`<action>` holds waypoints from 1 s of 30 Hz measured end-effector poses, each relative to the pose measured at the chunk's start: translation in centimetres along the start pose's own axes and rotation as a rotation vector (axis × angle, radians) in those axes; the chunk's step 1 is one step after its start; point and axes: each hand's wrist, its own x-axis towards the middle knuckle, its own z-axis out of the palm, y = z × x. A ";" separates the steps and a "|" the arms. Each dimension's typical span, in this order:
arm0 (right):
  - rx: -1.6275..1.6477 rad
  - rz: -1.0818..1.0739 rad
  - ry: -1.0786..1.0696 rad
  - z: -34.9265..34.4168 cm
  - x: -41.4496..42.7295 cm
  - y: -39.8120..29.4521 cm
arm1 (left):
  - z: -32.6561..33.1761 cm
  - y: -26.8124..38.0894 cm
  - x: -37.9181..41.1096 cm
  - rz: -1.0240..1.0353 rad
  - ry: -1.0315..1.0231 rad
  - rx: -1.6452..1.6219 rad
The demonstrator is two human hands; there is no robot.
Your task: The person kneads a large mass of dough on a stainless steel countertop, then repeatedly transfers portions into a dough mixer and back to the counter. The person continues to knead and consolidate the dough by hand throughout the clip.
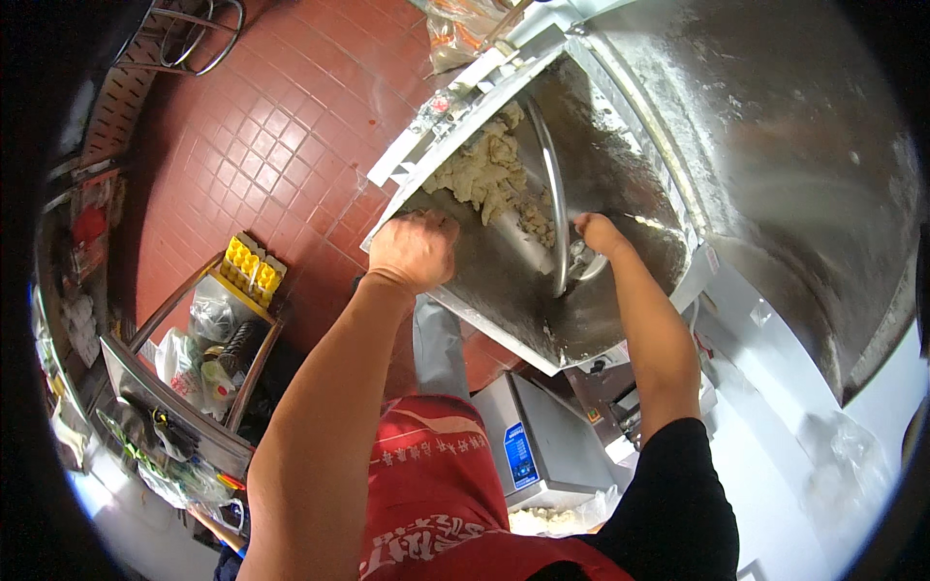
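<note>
A metal dough mixer tub [501, 309] with a pale rim lies before me, its inner walls streaked with flour. Lumpy, ragged pale dough [483, 171] fills its far left side, and crumbly bits trail toward the middle. Across the tub runs a curved steel mixing bar [550, 167]. My left hand [414, 247] is closed over the tub's left rim. Deep inside on the right, my right hand [599, 234] is curled beside the bar, just above a shiny curved metal piece [594, 269]. Its fingertips are partly hidden, and whether it grips that piece is unclear.
A large metal lid or panel [792, 145] rises at right. Below the tub stands a steel box-shaped appliance [559, 443] beside pale dough pieces [545, 521]. On the left, a cart [182, 396] holds bags and yellow trays [251, 269]. Red tiles [290, 109] cover the floor.
</note>
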 end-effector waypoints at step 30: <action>0.695 0.190 0.541 12.1 -4.9 -20.6 | 0.5 -0.1 0.1 -0.008 -0.044 -0.012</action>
